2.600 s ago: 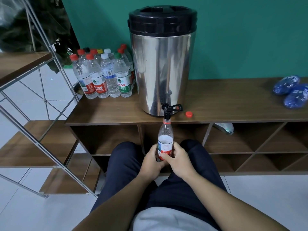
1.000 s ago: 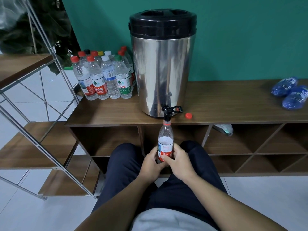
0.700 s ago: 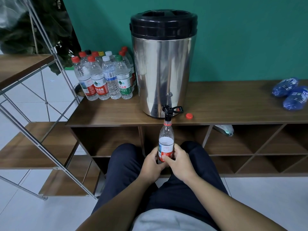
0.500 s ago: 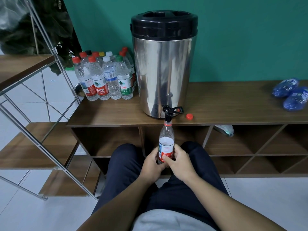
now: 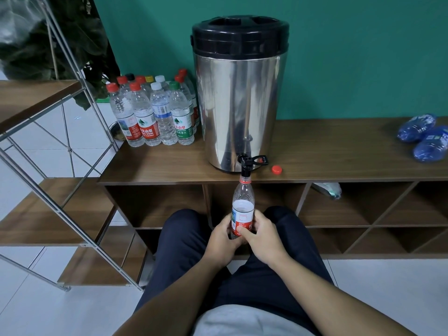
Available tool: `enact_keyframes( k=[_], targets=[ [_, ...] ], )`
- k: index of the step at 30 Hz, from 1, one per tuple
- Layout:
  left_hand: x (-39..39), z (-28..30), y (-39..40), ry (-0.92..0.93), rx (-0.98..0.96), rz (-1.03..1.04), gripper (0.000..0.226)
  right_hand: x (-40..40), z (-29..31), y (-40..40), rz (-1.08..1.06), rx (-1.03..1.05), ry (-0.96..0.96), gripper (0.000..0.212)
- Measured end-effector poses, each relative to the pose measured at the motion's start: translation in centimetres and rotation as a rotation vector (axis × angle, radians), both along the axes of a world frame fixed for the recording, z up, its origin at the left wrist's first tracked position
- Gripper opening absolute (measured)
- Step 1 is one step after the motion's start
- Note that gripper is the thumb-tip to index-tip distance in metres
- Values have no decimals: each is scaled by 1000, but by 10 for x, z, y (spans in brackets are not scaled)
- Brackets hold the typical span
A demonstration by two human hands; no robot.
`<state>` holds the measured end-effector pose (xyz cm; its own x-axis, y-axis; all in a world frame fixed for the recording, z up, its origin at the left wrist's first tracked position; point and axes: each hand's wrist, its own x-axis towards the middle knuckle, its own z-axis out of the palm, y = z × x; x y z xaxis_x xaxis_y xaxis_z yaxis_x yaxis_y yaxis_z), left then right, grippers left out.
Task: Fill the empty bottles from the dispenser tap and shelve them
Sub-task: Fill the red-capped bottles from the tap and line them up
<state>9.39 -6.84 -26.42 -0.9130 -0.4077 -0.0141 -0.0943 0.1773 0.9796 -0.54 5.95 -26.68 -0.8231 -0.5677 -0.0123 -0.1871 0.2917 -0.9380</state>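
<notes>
Wood surface (image 5: 327,151) w/ open cubbies below carries: steel dispenser (image 5: 238,98) at centre, capped bottles (image 5: 155,110) clustered on the left, loose red cap (image 5: 276,170) nr front edge, blue bottles (image 5: 424,138) lying far right.

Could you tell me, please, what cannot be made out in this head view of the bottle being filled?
- The base of the bottle: covered by the left hand and right hand, whose grip wraps it.
- Any stream from the tap: hidden inside the bottle neck.
- The rear bottles of the capped group: screened by the front row.
- The blue packages: cut off by the right edge.
- The dispenser level: opaque steel.
</notes>
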Motion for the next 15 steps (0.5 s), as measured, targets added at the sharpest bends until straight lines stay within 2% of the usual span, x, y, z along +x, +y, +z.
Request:
enact_keyframes(
  k=[15],
  targets=[
    [0, -1, 0, 6, 1, 1, 62, 1, 2, 1, -3, 5, -2, 55]
  ],
)
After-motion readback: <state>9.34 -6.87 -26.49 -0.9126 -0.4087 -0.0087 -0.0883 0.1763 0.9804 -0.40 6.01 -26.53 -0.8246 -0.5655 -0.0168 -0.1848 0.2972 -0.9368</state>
